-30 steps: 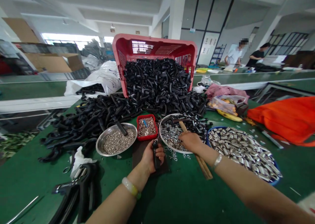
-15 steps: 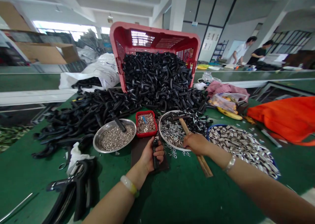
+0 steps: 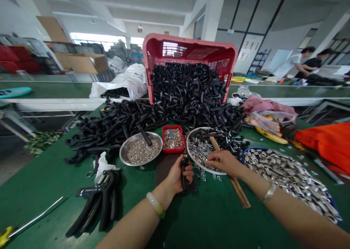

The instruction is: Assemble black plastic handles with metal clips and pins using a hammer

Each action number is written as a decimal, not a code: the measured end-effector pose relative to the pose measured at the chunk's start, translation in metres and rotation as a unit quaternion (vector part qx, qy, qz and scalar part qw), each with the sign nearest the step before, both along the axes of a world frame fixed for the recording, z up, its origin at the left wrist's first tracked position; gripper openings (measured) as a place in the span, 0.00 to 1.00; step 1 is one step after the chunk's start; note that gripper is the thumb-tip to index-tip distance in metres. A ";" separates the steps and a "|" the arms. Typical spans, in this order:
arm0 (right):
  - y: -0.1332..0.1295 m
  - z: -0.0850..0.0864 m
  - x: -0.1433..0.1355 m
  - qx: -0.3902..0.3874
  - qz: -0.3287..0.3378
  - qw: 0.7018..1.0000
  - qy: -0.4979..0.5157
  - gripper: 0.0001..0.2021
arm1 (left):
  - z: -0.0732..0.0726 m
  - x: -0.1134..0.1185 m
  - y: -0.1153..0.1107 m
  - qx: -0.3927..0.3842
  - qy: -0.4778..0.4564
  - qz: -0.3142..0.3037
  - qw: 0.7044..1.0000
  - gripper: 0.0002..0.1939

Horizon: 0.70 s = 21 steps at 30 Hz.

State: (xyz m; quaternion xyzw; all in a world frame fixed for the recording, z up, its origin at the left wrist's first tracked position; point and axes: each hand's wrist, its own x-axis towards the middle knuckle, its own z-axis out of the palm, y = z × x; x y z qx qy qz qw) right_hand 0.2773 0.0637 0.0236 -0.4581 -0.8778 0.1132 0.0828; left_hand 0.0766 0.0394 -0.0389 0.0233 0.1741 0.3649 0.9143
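My left hand [image 3: 176,174] is closed around a black plastic handle piece [image 3: 185,178], held upright over a dark brown board [image 3: 162,168]. My right hand [image 3: 226,162] is at the front of a round white tray [image 3: 201,166] full of bolts and small metal parts. Its thumb and fingers are pinched together; what is between them, if anything, is too small to make out. Beneath this hand a hammer [image 3: 238,190] lies across the tray, its wooden handle sticking out over the table. Loose washers [image 3: 202,174] lie between the board and the tray.
A steel bowl [image 3: 123,157] and a red box [image 3: 173,150] hold small metal parts. A blue-rimmed tray of metal sleeves [image 3: 287,179] sits right. Behind, a red crate [image 3: 190,41] spills black handles. Assembled hand grips [image 3: 101,201] and a screwdriver [image 3: 35,220] lie left.
The camera view has swung left, so everything appears shifted right. My right hand's fingers have shifted from over the hammer handle to the small parts beside it. My left hand still holds the black piece.
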 end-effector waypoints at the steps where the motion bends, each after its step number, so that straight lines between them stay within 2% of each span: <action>1: -0.004 0.000 -0.011 0.007 -0.025 0.997 0.073 0.08 | 0.000 0.001 0.001 -0.002 0.012 -0.001 1.000 0.18; 3: -0.011 -0.002 -0.034 0.016 -0.050 0.982 0.180 0.06 | -0.001 0.003 0.001 -0.002 0.032 0.007 0.999 0.19; 4: -0.014 -0.003 -0.045 0.023 -0.050 0.979 0.196 0.05 | -0.001 0.004 0.000 -0.001 0.039 0.013 0.999 0.20; 6: -0.016 -0.005 -0.062 0.036 -0.048 0.978 0.197 0.06 | -0.001 0.004 -0.001 0.003 0.040 0.022 0.999 0.20; 8: -0.015 -0.006 -0.069 0.040 -0.046 0.981 0.185 0.11 | -0.001 0.004 -0.002 0.006 0.038 0.027 0.999 0.20; 13: -0.008 -0.009 -0.069 0.048 -0.050 0.987 0.146 0.10 | 0.003 0.007 -0.001 0.010 0.078 0.059 0.995 0.21; 18: -0.012 -0.019 -0.070 0.111 -0.070 0.989 0.068 0.17 | 0.004 0.006 -0.002 0.022 0.098 0.058 0.993 0.19; 21: -0.007 -0.020 -0.061 0.111 -0.018 0.993 0.023 0.20 | 0.004 0.004 -0.003 0.042 0.110 0.079 0.990 0.13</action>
